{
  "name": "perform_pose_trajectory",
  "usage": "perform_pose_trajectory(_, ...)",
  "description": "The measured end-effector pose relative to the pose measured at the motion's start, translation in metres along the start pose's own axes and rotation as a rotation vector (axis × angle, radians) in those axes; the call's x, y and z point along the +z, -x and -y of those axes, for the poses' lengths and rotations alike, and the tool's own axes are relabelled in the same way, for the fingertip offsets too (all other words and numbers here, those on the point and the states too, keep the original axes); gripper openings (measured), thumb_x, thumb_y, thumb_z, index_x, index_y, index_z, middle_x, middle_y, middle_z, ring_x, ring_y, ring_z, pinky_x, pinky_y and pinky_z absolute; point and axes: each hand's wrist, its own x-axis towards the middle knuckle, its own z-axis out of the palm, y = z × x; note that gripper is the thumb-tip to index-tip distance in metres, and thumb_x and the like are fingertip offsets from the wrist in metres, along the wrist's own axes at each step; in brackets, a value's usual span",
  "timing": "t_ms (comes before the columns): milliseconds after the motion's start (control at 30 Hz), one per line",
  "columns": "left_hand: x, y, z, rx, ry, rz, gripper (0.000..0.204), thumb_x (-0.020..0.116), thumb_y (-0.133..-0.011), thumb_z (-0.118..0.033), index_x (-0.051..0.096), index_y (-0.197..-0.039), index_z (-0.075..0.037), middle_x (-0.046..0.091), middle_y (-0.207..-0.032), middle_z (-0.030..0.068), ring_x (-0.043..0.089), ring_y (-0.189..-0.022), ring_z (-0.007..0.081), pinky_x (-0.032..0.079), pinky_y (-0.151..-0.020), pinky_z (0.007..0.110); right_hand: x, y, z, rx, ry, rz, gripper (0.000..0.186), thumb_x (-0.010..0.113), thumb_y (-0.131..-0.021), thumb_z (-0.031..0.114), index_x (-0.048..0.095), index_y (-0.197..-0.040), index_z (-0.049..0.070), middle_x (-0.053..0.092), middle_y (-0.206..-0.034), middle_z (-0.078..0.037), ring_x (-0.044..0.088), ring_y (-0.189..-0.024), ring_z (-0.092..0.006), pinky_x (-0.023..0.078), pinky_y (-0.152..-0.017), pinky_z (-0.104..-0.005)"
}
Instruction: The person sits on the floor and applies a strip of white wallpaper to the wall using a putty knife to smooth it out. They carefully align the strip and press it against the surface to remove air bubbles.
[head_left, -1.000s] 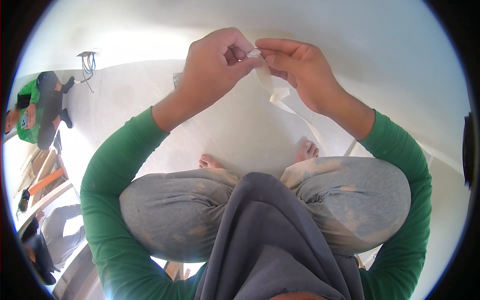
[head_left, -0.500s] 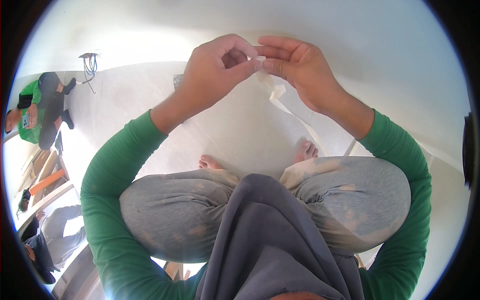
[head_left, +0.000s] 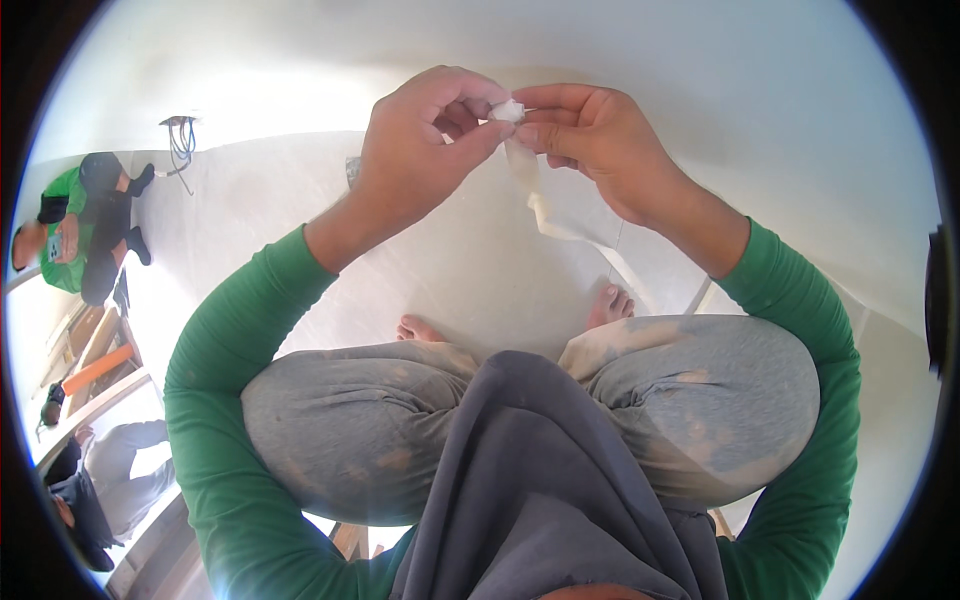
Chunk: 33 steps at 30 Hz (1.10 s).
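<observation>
My left hand (head_left: 415,130) and my right hand (head_left: 612,140) meet at their fingertips in front of the pale wall. Between them is a small crumpled white wad (head_left: 508,111), pinched by the thumb and index finger of each hand. From under the wad a long cream strip, like masking tape (head_left: 524,168), hangs with a kink partway down. It runs on toward the floor near my right foot (head_left: 610,303). Whether wad and strip are one piece is hidden by my fingers.
Blue wires (head_left: 181,143) hang from a wall opening at the left. A person in green (head_left: 70,225) sits at far left holding a phone; another person (head_left: 110,480) is lower down, near an orange pipe (head_left: 97,368) and wooden pieces. A small grey thing (head_left: 352,170) lies behind my left wrist.
The white wad now shows larger between my fingertips. My right fingers have curled in closer to it, and the hanging strip has swung and straightened in its upper part.
</observation>
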Motion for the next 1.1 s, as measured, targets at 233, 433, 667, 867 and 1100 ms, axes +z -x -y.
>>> perform_pose_trajectory(233, -0.002, -0.002, 0.0, 0.015, 0.123, 0.106, 0.022, 0.08, -0.099, -0.006, 0.071, -0.119, -0.002, 0.075, -0.108, 0.0045, 0.073, -0.095, 0.0117, 0.059, -0.085, 0.027, -0.003, -0.001, 0.001, 0.023, 0.043, -0.042, 0.046, 0.079, -0.099, 0.025, 0.073, -0.135, -0.002, 0.079, -0.114, -0.008, 0.072, -0.103, -0.0149, 0.056, -0.092, -0.0325)
perform_pose_trajectory(433, -0.008, -0.002, -0.009, -0.063, 0.17, 0.103, 0.013, 0.078, -0.099, -0.001, 0.073, -0.111, -0.002, 0.074, -0.11, 0.0055, 0.073, -0.097, 0.0132, 0.06, -0.086, 0.028, -0.003, 0.001, 0.004, 0.018, -0.024, -0.035, 0.047, 0.079, -0.099, 0.024, 0.072, -0.136, -0.005, 0.078, -0.115, -0.009, 0.073, -0.104, -0.0156, 0.058, -0.094, -0.0324)
perform_pose_trajectory(667, -0.006, -0.006, 0.004, 0.319, -0.168, 0.043, 0.013, 0.078, -0.095, 0.003, 0.074, -0.106, -0.003, 0.07, -0.108, 0.0073, 0.073, -0.096, 0.0174, 0.061, -0.086, 0.031, -0.002, -0.003, 0.011, 0.077, -0.078, -0.019, 0.049, 0.082, -0.1, 0.026, 0.071, -0.135, -0.006, 0.077, -0.117, -0.011, 0.073, -0.108, -0.0175, 0.059, -0.096, -0.0326)
perform_pose_trajectory(867, 0.004, -0.003, 0.008, 0.153, 0.114, 0.028, 0.015, 0.078, -0.097, 0.0, 0.074, -0.111, -0.001, 0.07, -0.113, 0.0052, 0.073, -0.1, 0.0172, 0.061, -0.089, 0.03, -0.004, -0.006, -0.004, 0.057, -0.173, -0.041, 0.044, 0.082, -0.101, 0.019, 0.07, -0.135, -0.005, 0.077, -0.12, -0.011, 0.072, -0.113, -0.0184, 0.057, -0.1, -0.0345)
perform_pose_trajectory(1100, -0.007, -0.006, -0.001, -0.226, 0.282, 0.102, 0.031, 0.078, -0.102, -0.012, 0.073, -0.128, 0.004, 0.076, -0.115, 0.0094, 0.074, -0.103, 0.0155, 0.06, -0.093, 0.028, -0.004, -0.01, -0.007, -0.03, -0.246, -0.029, 0.041, 0.082, -0.099, 0.011, 0.07, -0.137, -0.001, 0.077, -0.122, -0.01, 0.072, -0.111, -0.0178, 0.058, -0.101, -0.0342)
